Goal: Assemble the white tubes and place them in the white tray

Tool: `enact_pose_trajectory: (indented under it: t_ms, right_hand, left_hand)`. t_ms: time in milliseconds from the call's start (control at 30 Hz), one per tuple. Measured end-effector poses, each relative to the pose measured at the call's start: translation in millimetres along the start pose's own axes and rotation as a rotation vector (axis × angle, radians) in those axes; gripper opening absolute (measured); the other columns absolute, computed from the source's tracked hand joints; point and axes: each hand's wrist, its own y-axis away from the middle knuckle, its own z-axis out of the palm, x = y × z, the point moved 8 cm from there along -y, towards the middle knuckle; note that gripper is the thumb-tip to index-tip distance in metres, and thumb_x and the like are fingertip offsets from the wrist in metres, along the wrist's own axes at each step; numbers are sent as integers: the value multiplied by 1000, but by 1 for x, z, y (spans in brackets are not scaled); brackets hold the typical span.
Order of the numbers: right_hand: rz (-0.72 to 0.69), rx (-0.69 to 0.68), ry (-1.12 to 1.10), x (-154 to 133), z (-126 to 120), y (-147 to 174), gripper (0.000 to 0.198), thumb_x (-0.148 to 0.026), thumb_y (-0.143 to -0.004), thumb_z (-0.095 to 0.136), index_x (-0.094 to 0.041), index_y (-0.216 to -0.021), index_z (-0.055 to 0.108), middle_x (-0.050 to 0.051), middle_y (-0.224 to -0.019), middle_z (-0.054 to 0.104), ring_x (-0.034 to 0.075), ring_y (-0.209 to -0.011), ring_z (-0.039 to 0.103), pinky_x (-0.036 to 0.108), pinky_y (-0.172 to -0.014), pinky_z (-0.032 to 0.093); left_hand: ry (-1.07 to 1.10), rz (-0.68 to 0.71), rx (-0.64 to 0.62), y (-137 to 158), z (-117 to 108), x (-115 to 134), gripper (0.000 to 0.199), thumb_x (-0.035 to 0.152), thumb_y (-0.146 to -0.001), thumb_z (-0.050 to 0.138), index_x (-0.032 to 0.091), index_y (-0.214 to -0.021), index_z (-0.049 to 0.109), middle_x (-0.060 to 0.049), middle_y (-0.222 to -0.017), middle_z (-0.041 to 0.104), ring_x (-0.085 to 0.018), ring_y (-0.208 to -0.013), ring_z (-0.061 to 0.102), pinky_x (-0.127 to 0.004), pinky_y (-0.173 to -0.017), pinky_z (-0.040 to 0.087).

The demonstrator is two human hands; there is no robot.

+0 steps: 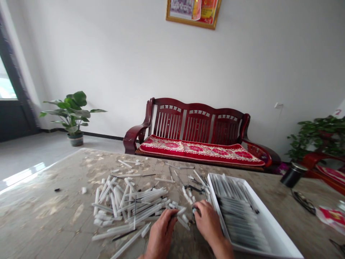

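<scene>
My left hand (162, 230) is at the near right side of a heap of translucent white pen barrels (140, 212). Its thumb and fingers close on a short white pen cap (181, 211), though blur softens the detail. More short white caps (185, 218) lie just past these fingertips. My right hand (208, 222) is beside the box, its thumb and forefinger pinched together; a small dark bit shows there, too blurred to name. Thin dark refills (122, 235) lie among the barrels. A white box (272, 216) to the right holds rows of pens (238, 212) with dark ends.
The patterned tabletop (54, 226) also carries a black cylinder (293, 175), a dark cable (303, 201) and a red-and-white packet (332, 217) at right. Loose parts (198, 185) lie close to the box's left wall. Behind the table stands a red wooden bench (185, 122).
</scene>
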Motion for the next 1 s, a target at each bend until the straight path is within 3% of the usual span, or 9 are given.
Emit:
enact_pose_trajectory:
  t_ms: [200, 467, 667, 1000]
  right_hand:
    - [-26, -62, 105, -8, 8, 3, 27, -9, -81, 56, -24, -96, 72, 6, -96, 70, 25, -98, 63, 32, -85, 45]
    - [-3, -48, 32, -3, 4, 5, 29, -10, -84, 54, -23, -105, 69, 5, -99, 70, 23, -99, 63, 30, -86, 44]
    - [-50, -61, 56, 1, -8, 7, 36, 2, -76, 51, -24, -89, 72, 4, -92, 69, 21, -95, 63, 28, -85, 44]
    - [0, -90, 17, 3, -5, 9, 23, -8, -87, 53, -23, -83, 70, 3, -89, 69, 20, -90, 64, 27, -79, 43]
  left_hand:
    - [6, -6, -32, 1, 2, 3, 21, 28, -92, 53, 25, -102, 71, -4, -90, 74, -19, -80, 70, -28, -77, 57]
    - [10, 1, -51, 0, 2, 8, 21, 27, -91, 53, 24, -101, 71, -5, -90, 75, -20, -82, 71, -28, -77, 57]
    - [-2, 0, -52, -1, 2, 8, 20, 28, -91, 53, 25, -100, 71, -5, -91, 76, -20, -84, 72, -27, -77, 57]
    - [-1, 4, -62, 0, 4, 4, 20, 27, -90, 54, 26, -99, 72, -4, -91, 76, -20, -84, 72, -26, -77, 57]
